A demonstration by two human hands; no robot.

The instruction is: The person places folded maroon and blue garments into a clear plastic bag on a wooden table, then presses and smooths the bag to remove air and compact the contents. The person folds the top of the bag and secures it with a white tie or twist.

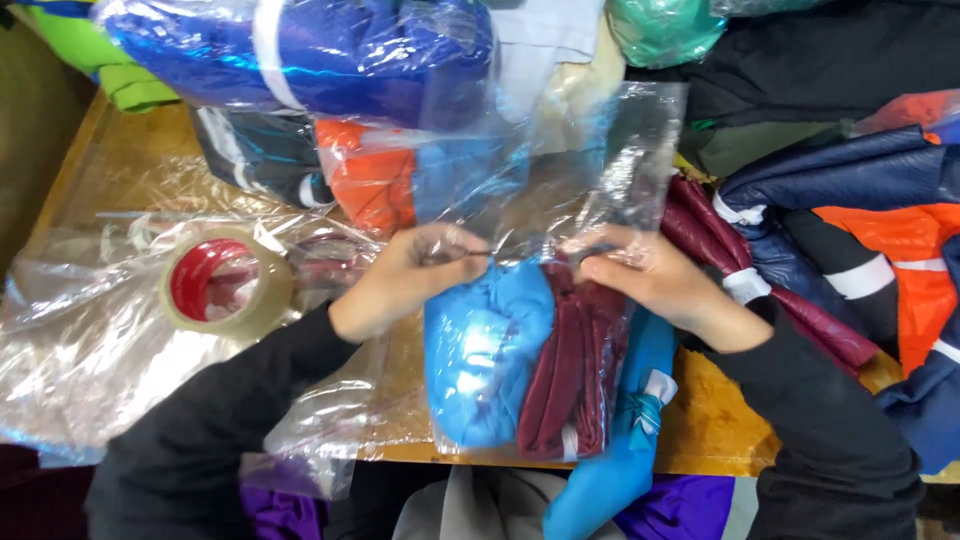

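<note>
Both hands work at the mouth of a clear plastic bag [520, 330] stuffed with a folded blue and maroon garment [545, 370]. The bag lies on the wooden table [715, 430], right of the roll of tape [225, 280], with its lower end at the table's near edge. The left hand [405, 280] has its fingers pressed together, pinching the film at the bag's opening; the right hand [665, 285] does the same just across from it, fingers closed on the same strip of plastic.

The likeliest trouble, as I judge it, is the thin film tearing or slipping out of the pinch, since the garment bulges hard against it. A second risk is the bag sliding off: a blue sleeve or corner [610, 470] hangs past the near edge below the bag, and its weight could drag the bundle down.

Room is tight. Beyond the bag, a stack of bagged clothing [300, 50] crowds close. To its right lie loose jackets in navy and orange [880, 260], touching the right wrist. Left of the bag, between it and the tape, loose empty plastic bags [90, 340] cover the table; that side offers the most free space, though the slick film could catch on a sleeve.
</note>
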